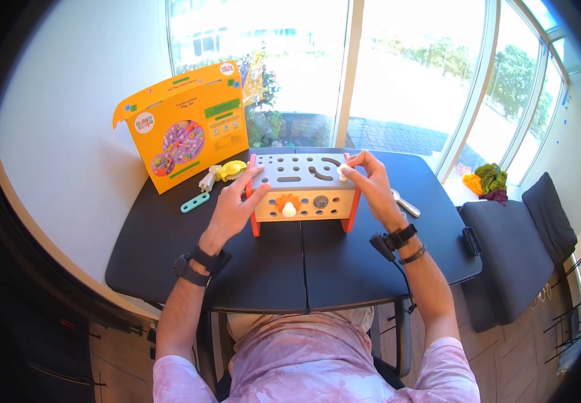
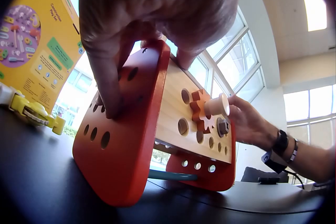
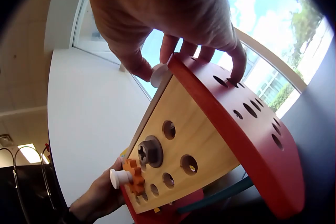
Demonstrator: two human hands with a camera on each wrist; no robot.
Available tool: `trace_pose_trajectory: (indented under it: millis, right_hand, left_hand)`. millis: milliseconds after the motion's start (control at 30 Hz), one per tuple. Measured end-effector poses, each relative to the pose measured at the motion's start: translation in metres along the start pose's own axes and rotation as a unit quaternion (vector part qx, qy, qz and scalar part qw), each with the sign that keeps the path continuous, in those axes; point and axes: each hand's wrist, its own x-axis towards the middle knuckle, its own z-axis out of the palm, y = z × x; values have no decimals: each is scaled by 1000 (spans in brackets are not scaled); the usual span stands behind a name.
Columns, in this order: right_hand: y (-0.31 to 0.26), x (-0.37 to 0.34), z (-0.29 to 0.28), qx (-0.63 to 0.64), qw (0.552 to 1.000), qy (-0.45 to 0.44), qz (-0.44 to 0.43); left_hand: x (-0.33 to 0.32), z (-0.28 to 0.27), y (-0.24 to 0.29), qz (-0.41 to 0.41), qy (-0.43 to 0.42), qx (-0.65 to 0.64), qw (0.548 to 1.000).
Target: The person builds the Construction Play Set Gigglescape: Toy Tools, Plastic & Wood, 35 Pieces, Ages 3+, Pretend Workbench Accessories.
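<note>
A toy workbench (image 1: 304, 195) with a grey top, wooden front and red end panels (image 2: 121, 145) stands on the black table. My left hand (image 1: 233, 208) grips its left end, fingers over the red panel and thumb near the top front edge. At the top's right end, my right hand (image 1: 371, 183) pinches a white peg (image 1: 343, 173) between thumb and index finger; its other fingers lie against the right red panel (image 3: 247, 124). The front carries an orange gear (image 2: 202, 111) with a white peg (image 3: 119, 178) through it, and a grey bolt (image 3: 150, 151).
On the table (image 1: 250, 269), a yellow toy piece (image 1: 231, 170) and a teal perforated strip (image 1: 195, 202) lie left of the workbench, before an orange box (image 1: 189, 127). A light-coloured wrench (image 1: 406, 203) lies to the right. Beyond the right edge is a dark seat (image 1: 508, 248).
</note>
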Motion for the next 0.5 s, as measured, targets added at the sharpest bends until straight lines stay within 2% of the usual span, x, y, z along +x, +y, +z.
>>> trace_pose_trajectory:
  millis: [200,300,500]
  right_hand:
    - [-6,-2,4,-23,1000,-4,15]
    - [7,1,-1,-23,1000,11,-14]
    - [3,-2,-2,-3,1000,-10,4]
  left_hand:
    - [-1,0,1,17,9,8,1000]
    - [0,0,0,16,6,4,1000]
    - [-1,-2,4,-10,-6,-9,1000]
